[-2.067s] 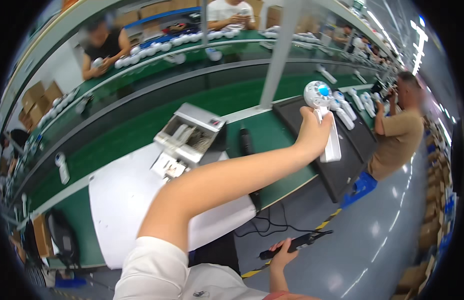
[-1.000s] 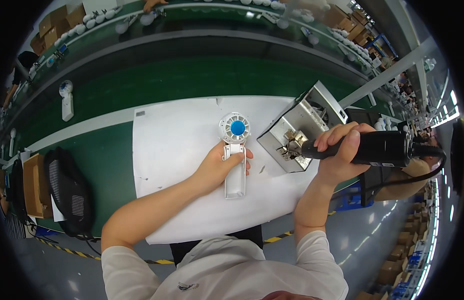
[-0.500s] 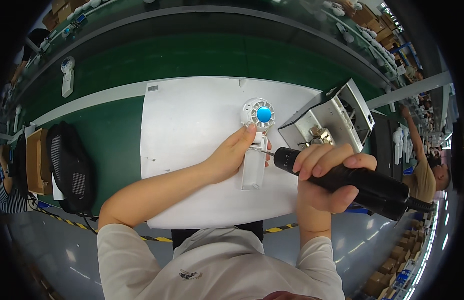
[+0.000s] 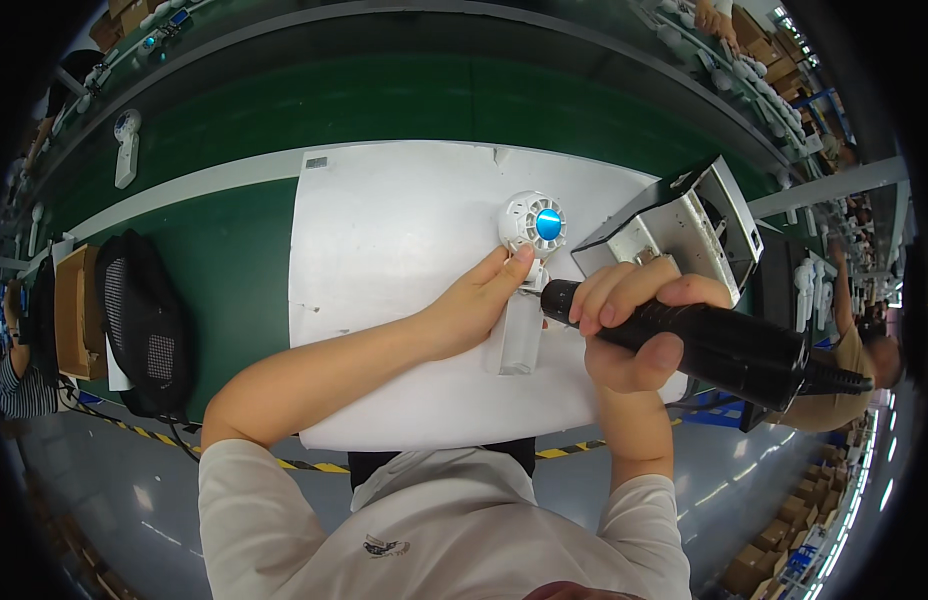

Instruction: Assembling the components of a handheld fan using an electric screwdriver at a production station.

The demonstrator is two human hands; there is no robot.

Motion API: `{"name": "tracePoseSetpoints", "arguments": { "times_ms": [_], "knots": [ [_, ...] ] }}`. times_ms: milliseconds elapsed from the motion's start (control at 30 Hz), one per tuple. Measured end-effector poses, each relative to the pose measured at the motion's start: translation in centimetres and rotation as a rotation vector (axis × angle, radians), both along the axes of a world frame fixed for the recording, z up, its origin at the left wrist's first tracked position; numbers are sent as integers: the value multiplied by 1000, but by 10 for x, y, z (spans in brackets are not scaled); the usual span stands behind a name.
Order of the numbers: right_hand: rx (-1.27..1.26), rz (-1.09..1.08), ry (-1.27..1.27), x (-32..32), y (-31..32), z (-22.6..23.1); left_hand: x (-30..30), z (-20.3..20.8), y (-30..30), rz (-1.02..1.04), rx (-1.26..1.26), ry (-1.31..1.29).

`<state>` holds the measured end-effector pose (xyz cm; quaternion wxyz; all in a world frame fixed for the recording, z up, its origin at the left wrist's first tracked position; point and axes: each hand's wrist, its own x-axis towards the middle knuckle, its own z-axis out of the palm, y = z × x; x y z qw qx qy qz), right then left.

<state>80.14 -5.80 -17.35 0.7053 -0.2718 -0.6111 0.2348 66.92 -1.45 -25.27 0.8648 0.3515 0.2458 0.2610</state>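
A white handheld fan [image 4: 520, 345] with a round slotted head and a shiny blue centre lies over the white sheet [image 4: 384, 220]. My left hand [image 4: 481, 300] is closed round its neck, the thumb pressing just below the head. In my right hand [image 4: 634, 320] is a black electric screwdriver [image 4: 729, 350], its cable trailing off to the right. The driver's tip meets the fan near the neck, at the top of the handle; the exact contact spot is too small to make out.
Right of the fan stands a metal box [image 4: 684, 230], open-sided, with small parts inside. On the left are a black mesh-panelled bag [image 4: 144, 330] and a cardboard box [image 4: 79, 310]. Another white fan [image 4: 127, 150] lies on the green belt [image 4: 384, 100]. Other people work at both sides.
The screwdriver has come in closer, its tip now at the fan's neck. The fan and both hands sit slightly further right in the picture, as the whole view has shifted.
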Motion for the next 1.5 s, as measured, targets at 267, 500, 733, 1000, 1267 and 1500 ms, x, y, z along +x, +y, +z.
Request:
{"name": "tracePoseSetpoints", "arguments": {
  "times_ms": [267, 500, 733, 1000, 1267, 1500],
  "knots": [
    [-9, 72, 25, 2, 8, -1, 1, 11, 0, -26, -5, 11],
    [65, -81, 142, 42, -10, 46, 0, 7, 3, -79, -87, -19],
    [-32, -355, 180, 40, -18, 46, 1, 13, 4, -94, -55, -31],
    [86, 30, 73, 6, -13, 22, 2, 8, 2, -95, -35, -44],
    [44, 25, 77, 0, 1, 5, 1, 1, 1, -86, 45, 0],
    [-25, 59, 215, 1, 3, 2, 0, -6, -3, -51, 203, 97]
  ]
}}
